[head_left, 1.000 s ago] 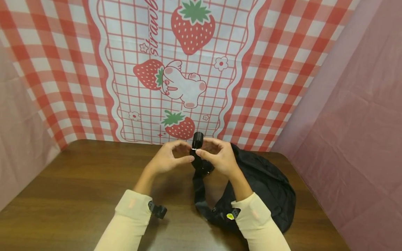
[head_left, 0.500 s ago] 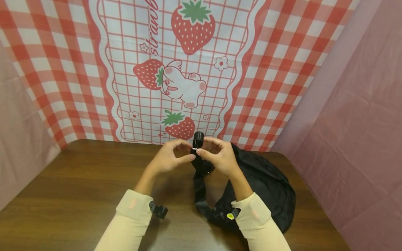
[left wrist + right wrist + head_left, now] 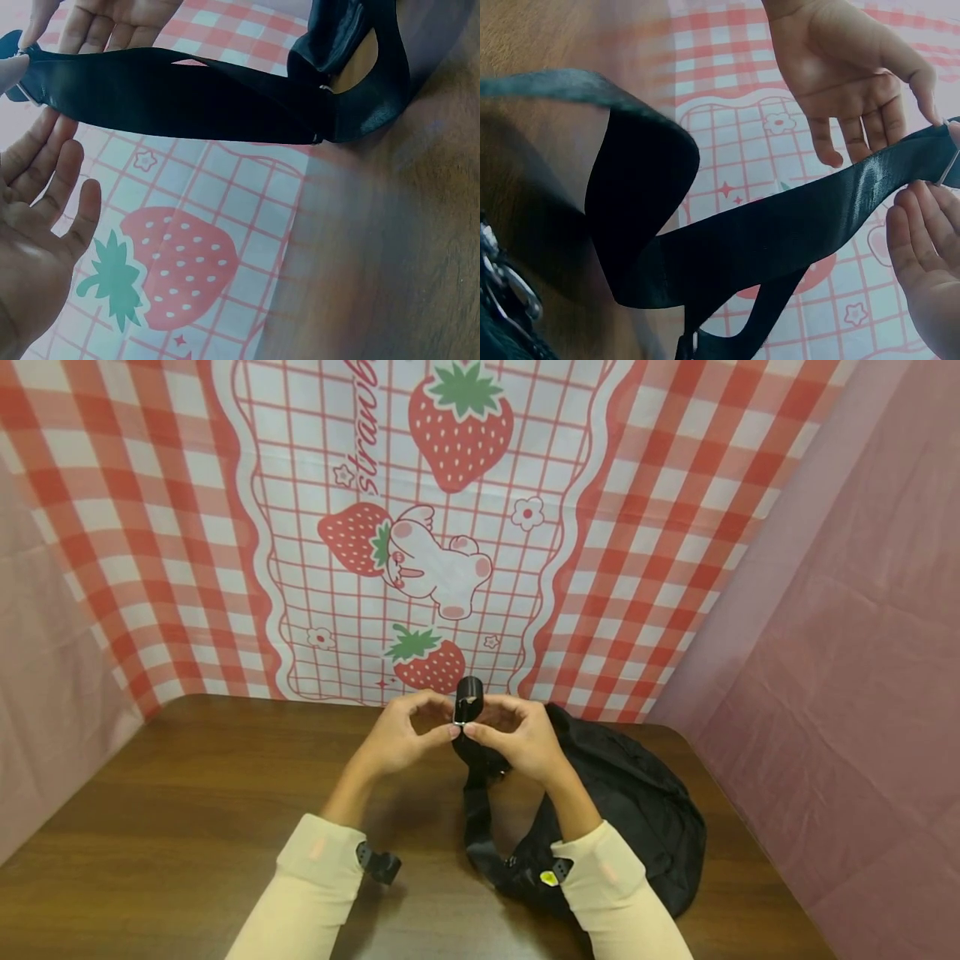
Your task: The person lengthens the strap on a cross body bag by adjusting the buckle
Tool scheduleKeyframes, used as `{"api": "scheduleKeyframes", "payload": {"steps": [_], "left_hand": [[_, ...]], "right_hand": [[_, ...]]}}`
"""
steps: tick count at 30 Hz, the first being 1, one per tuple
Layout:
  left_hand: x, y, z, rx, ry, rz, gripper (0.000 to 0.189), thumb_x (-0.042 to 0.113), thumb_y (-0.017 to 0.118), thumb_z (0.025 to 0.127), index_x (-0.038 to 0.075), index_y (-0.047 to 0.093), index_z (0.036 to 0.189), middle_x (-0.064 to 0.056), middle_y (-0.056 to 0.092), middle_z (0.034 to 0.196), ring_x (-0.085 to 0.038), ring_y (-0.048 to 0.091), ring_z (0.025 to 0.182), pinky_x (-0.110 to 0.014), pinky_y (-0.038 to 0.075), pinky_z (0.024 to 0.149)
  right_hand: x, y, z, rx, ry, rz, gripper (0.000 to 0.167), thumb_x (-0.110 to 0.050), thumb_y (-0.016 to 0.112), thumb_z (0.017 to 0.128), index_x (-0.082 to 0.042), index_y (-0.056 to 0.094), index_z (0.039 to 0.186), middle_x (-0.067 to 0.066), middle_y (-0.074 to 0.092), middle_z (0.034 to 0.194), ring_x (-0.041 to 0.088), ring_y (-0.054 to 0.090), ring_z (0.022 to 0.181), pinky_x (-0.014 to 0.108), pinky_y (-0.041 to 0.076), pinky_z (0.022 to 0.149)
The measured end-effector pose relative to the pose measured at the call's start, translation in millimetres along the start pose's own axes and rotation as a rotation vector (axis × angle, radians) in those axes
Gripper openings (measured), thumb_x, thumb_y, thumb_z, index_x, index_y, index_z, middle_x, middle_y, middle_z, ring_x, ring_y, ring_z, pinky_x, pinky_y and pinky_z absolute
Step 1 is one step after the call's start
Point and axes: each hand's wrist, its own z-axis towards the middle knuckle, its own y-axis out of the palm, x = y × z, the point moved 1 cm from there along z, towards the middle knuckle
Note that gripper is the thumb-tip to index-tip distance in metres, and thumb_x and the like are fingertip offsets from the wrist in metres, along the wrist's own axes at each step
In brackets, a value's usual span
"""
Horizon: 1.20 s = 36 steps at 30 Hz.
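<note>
A black webbing strap (image 3: 477,818) runs up from a black backpack (image 3: 645,810) to both hands, held above the table. A thin metal slider buckle (image 3: 459,723) sits on it, with a short loop of webbing standing up above. My left hand (image 3: 392,737) pinches the strap at the buckle from the left, thumb on the near side. From the right, my right hand (image 3: 531,742) pinches the same spot, its thumb tip beside the other. In the left wrist view the strap (image 3: 172,94) stretches away flat, and in the right wrist view the webbing (image 3: 757,232) also bends into a wide fold.
The backpack lies on the right of the brown wooden table (image 3: 225,793). A yellow tag (image 3: 550,877) shows by the right sleeve. Behind the table hangs a red-and-white strawberry cloth (image 3: 450,552); pink fabric (image 3: 840,677) hangs at the right side.
The webbing loop above the buckle has turned and shows its opening more. The buckle has shifted slightly down and left, and the thumbs have come closer together on it.
</note>
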Motion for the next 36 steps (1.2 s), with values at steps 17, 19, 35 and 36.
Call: {"api": "scheduleKeyframes", "payload": {"steps": [17, 19, 35, 36], "left_hand": [[-3.8, -1.8, 1.2, -0.038, -0.060, 0.034, 0.044, 0.030, 0.075, 0.094, 0.014, 0.066, 0.135, -0.003, 0.072, 0.106, -0.023, 0.064, 0.096, -0.043, 0.052, 0.083], [-3.5, -1.9, 1.3, -0.042, -0.065, 0.038, 0.046, 0.029, 0.075, 0.094, 0.013, 0.064, 0.137, -0.004, 0.072, 0.107, -0.024, 0.064, 0.096, -0.044, 0.052, 0.083], [-5.9, -4.6, 1.4, -0.014, -0.065, 0.069, 0.043, 0.029, 0.074, 0.096, 0.010, 0.065, 0.134, -0.004, 0.073, 0.106, -0.021, 0.066, 0.092, -0.042, 0.055, 0.082], [-6.0, -4.8, 1.4, -0.012, -0.069, 0.070, 0.043, 0.029, 0.074, 0.096, 0.010, 0.065, 0.133, -0.004, 0.073, 0.106, -0.021, 0.065, 0.092, -0.042, 0.054, 0.081]], "right_hand": [[3.2, -0.5, 0.4, 0.004, 0.015, 0.014, 0.036, -0.012, 0.077, 0.093, -0.005, 0.070, 0.127, 0.015, 0.074, 0.106, 0.024, 0.072, 0.086, 0.036, 0.060, 0.073], [3.2, -0.9, 0.7, 0.006, 0.020, 0.016, 0.036, -0.012, 0.077, 0.093, -0.005, 0.070, 0.127, 0.015, 0.074, 0.105, 0.023, 0.072, 0.086, 0.036, 0.060, 0.072], [3.9, 2.3, 3.4, 0.014, 0.066, -0.158, 0.032, -0.015, 0.085, 0.086, -0.003, 0.072, 0.112, 0.010, 0.072, 0.098, 0.022, 0.071, 0.085, 0.031, 0.059, 0.072], [3.5, 2.7, 3.3, 0.020, 0.060, -0.183, 0.029, -0.017, 0.086, 0.085, -0.004, 0.072, 0.107, 0.009, 0.071, 0.094, 0.022, 0.070, 0.081, 0.031, 0.058, 0.070]]}}
